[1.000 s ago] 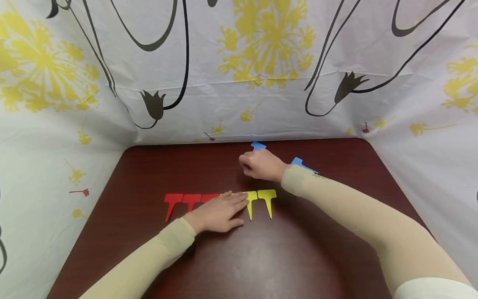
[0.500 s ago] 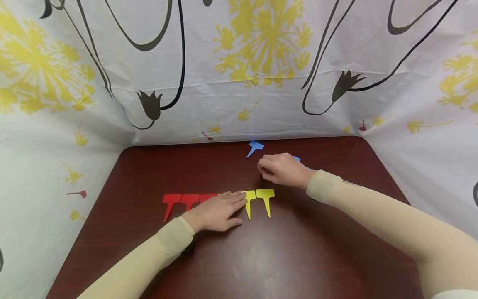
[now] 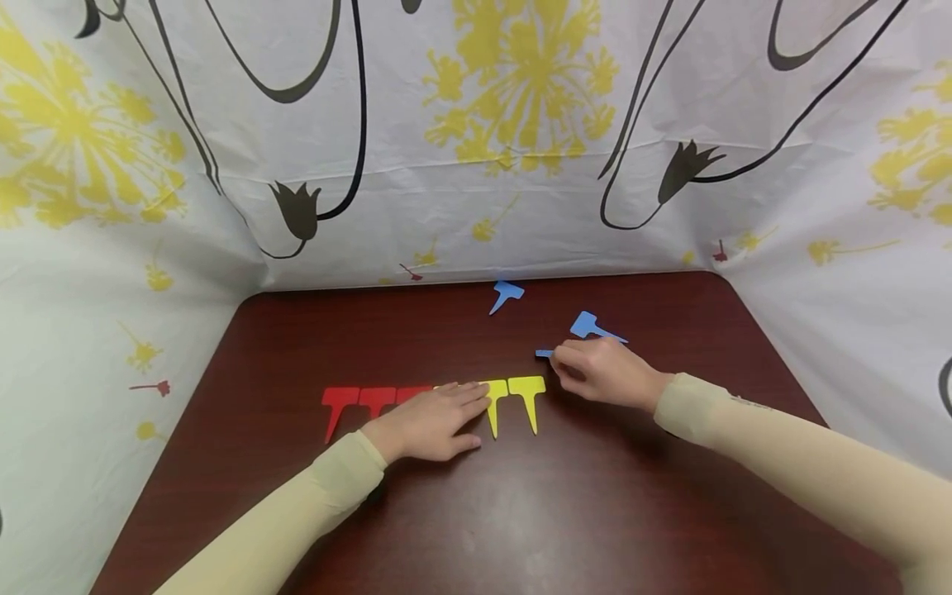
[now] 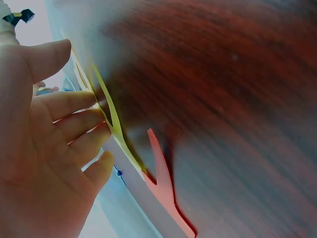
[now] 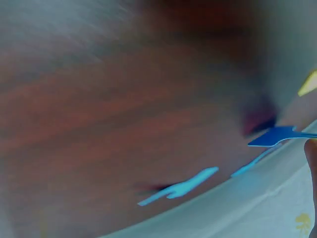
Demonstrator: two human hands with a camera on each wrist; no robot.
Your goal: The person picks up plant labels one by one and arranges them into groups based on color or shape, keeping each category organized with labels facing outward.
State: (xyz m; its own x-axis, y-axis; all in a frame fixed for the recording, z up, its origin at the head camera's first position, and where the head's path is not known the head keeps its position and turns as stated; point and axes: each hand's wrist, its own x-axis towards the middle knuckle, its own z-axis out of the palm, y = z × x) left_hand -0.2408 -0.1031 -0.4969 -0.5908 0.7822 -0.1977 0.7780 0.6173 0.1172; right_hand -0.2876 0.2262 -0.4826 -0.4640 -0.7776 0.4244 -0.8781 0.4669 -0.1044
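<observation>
My left hand (image 3: 430,423) lies with straight fingers over the middle of a row of T-shaped plant labels, hiding part of it. At the row's left end are red labels (image 3: 341,397). Yellow labels (image 3: 526,386) form the right end. In the left wrist view the fingers touch a yellow label (image 4: 113,111), with a red label (image 4: 161,181) beside it. My right hand (image 3: 608,373) pinches a blue plant label (image 3: 544,354) just above the row's right end. The right wrist view shows that blue label's flat head (image 5: 274,136) raised over the table.
Two more blue labels lie farther back: one (image 3: 583,325) behind my right hand, another (image 3: 509,292) near the table's back edge. The dark red-brown table (image 3: 506,512) is bordered by a patterned white cloth (image 3: 416,207) at the back and sides.
My right hand has moved right and toward me from near the back blue label, bringing the pinched blue label. Both blue labels behind are now uncovered. My left hand stays in place.
</observation>
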